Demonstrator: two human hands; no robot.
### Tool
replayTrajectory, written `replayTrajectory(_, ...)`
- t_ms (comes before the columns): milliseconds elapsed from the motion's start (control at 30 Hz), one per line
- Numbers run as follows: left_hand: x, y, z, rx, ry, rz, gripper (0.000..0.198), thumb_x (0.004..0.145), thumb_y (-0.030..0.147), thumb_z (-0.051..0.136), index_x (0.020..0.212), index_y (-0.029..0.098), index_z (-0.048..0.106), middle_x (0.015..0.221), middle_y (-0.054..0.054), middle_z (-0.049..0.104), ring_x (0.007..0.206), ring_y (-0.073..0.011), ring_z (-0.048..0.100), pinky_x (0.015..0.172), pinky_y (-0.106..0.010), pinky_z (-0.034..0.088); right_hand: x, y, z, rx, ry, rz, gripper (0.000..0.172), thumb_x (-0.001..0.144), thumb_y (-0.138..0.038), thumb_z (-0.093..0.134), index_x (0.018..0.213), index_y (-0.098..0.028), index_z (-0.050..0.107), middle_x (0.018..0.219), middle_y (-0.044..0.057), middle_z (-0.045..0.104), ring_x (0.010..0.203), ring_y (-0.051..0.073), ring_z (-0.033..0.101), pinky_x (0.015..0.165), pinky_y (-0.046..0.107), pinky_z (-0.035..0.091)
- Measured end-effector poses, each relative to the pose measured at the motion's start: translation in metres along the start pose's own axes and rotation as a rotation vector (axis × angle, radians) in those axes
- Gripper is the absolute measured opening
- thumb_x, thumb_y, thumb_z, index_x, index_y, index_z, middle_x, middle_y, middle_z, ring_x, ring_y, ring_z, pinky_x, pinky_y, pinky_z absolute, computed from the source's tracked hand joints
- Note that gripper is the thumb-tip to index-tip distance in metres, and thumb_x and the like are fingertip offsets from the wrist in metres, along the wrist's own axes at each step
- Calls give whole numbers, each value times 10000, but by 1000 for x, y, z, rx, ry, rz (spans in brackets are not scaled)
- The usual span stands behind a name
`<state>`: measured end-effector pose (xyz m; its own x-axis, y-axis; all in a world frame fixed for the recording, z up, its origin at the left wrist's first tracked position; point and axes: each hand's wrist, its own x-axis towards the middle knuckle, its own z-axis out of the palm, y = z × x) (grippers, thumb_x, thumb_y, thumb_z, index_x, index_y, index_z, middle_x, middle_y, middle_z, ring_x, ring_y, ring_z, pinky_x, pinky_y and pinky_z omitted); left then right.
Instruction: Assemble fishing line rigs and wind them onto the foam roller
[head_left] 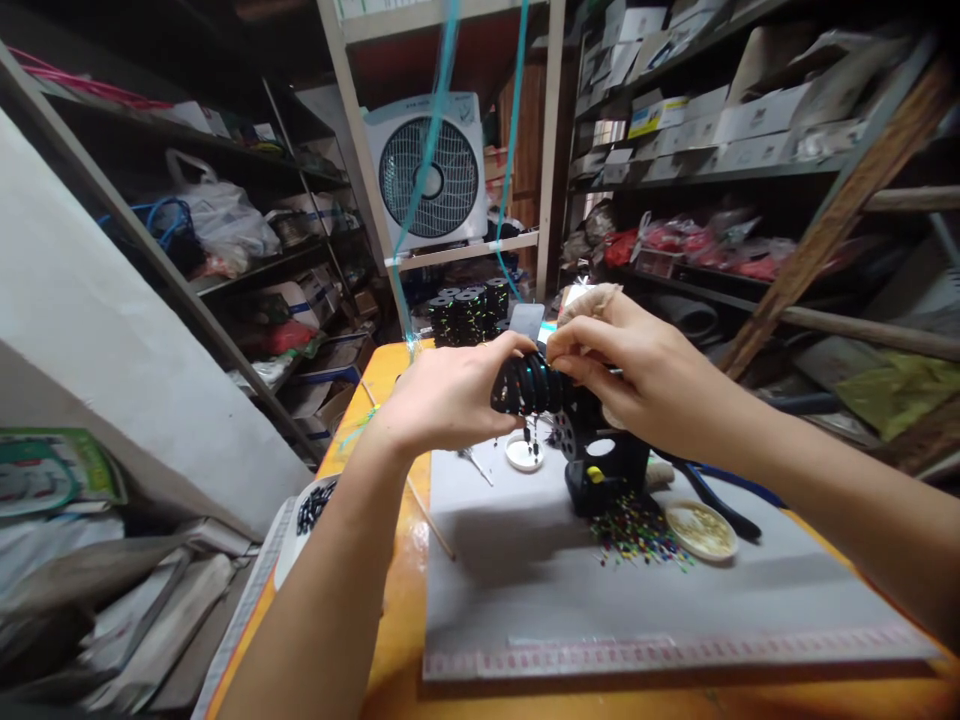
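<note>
My left hand (457, 385) is wrapped round a row of black ridged discs (531, 383), thumb below and fingers above. They look like small spools set side by side, with bright dots along their rims. At the row's right end my right hand (611, 355) pinches, thumb against forefinger; what lies between those fingertips is hidden. Small dark pieces hang under the discs, above a round white dish (524, 452). Below my right hand stands a black holder (607, 470) with a yellow knob. Many colour-headed pins (641, 532) lie heaped before it.
Beside the pins are a shallow dish of gold bits (701, 530) and dark-handled pliers (724, 505). A grey board (510, 590) with a ruler edge (675, 648) covers much of the yellow table (401, 640). Stacked black spools (469, 312) stand behind; a box fan (429, 175) sits on the shelf.
</note>
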<state>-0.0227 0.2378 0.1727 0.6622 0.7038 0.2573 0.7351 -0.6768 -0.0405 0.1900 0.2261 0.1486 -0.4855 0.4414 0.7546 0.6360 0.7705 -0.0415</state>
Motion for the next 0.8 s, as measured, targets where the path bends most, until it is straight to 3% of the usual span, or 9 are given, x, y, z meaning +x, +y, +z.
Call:
replayTrajectory(167, 0, 0, -1, 0, 0, -4, 619, 766, 380, 618, 1351, 268, 452, 1179, -39, 721, 1001, -275, 696, 799, -362, 508, 0, -2, 3, -36, 20, -40, 108, 951, -150, 480, 915, -196, 571, 975, 101, 535, 908, 204, 549, 762, 368, 486)
replayTrajectory(433, -1, 1, -2, -16, -14, 1, 594, 781, 383, 603, 1345, 274, 451, 1170, -36, 720, 996, -262, 693, 785, -347, 506, -2, -10, 0, -22, -33, 42, 169, 972, -203, 422, 908, -233, 576, 1014, 108, 539, 938, 232, 560, 813, 414, 495)
replayTrajectory(600, 0, 0, -1, -14, -12, -1, 595, 778, 383, 612, 1341, 289, 443, 1153, -24, 724, 992, -260, 694, 798, -348, 510, -4, -11, 1, 2, 10, 82, 141, 957, -232, 472, 927, -231, 610, 1013, 99, 565, 956, 240, 569, 823, 423, 493)
replayTrajectory(700, -1, 0, -1, -13, -3, -2, 602, 772, 377, 618, 1341, 293, 439, 1168, -19, 719, 995, -254, 694, 808, -342, 510, -10, -11, -1, 110, 62, 220, 141, 969, -272, 474, 1005, -239, 606, 989, 79, 569, 890, 218, 577, 796, 412, 501)
replayTrajectory(800, -1, 0, 0, -14, -3, -3, 591, 776, 379, 609, 1336, 297, 441, 1187, -13, 714, 995, -252, 695, 805, -339, 510, -22, -16, -7, 464, 41, 430, 155, 1002, -333, 432, 1035, -261, 565, 853, 27, 569, 722, 163, 578, 674, 341, 515)
